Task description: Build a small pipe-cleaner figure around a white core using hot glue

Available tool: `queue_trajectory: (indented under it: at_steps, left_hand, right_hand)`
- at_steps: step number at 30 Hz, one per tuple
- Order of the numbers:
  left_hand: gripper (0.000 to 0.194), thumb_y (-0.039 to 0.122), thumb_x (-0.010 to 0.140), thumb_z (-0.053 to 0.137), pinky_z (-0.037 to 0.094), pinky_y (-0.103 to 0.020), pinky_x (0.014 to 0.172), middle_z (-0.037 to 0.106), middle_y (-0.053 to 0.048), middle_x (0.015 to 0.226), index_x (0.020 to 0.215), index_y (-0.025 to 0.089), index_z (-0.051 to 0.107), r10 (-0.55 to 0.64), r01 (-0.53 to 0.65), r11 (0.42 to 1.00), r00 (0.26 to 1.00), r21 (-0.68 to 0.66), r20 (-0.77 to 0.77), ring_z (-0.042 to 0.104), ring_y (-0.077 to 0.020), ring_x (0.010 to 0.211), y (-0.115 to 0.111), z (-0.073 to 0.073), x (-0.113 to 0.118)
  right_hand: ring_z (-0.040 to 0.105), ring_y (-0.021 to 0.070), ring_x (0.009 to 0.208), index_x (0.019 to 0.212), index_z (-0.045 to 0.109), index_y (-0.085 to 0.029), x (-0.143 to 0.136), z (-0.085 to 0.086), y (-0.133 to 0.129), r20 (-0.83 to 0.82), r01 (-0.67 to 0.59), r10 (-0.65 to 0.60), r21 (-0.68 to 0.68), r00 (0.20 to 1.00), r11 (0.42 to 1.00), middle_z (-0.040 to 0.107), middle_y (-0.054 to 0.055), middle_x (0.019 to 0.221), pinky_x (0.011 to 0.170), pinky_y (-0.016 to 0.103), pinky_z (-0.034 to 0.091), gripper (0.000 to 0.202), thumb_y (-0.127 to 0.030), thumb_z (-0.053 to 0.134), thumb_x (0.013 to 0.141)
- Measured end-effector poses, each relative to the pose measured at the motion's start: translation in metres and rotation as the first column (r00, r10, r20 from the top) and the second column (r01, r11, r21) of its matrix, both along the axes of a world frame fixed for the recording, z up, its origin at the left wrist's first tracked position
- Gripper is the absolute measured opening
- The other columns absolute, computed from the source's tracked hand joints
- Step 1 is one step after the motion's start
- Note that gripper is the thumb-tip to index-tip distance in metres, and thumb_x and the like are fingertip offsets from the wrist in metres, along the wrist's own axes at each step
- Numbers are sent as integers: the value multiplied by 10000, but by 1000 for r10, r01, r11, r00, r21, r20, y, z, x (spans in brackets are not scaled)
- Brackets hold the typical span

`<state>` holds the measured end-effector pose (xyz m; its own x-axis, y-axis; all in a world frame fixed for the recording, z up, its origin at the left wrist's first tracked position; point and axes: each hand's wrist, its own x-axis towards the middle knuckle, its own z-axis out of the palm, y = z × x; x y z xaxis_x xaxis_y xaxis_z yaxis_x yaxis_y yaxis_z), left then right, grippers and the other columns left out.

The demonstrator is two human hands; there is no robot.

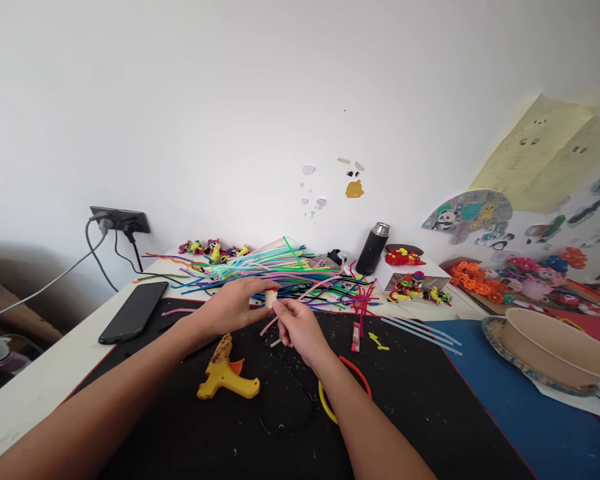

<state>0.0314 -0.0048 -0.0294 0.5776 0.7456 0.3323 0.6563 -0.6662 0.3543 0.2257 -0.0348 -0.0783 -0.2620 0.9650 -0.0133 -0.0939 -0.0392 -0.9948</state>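
My left hand (237, 305) pinches a small cream-coloured piece (271, 298) with red at its top, between thumb and fingertips. From the other side, the closed thumb and forefinger of my right hand (300, 328) meet the same piece; its other fingers are curled. A pink pipe cleaner (267, 327) and the end of a thin whitish stick (276, 343) show beside the right fingers; whether that hand grips them I cannot tell. Below the hands, a yellow hot glue gun (229, 378) lies on the black mat (180, 437), its nozzle area stained brown.
Many coloured pipe cleaners (280, 263) are heaped behind my hands. A black phone (134, 312) lies left, a black flask (373, 250) stands behind. Clear glue sticks (425, 333), a red-and-white small packet (356, 337) and a tan bowl (560, 340) lie to the right.
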Motion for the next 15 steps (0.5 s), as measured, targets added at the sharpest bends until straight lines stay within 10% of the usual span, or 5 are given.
queue_trajectory:
  at_steps: [15]
  left_hand:
    - [380,383,890,600,519,-395,949,709,-99,1243,1235,225,581,36,-37,993,999,-115,-10,680,-301,1126,2,2,-4]
  right_hand:
    - [387,76,360,935,687,-167,13,5,7,18,88,-89,49,996,995,467,-89,479,375,211,247,436,-595,655,862]
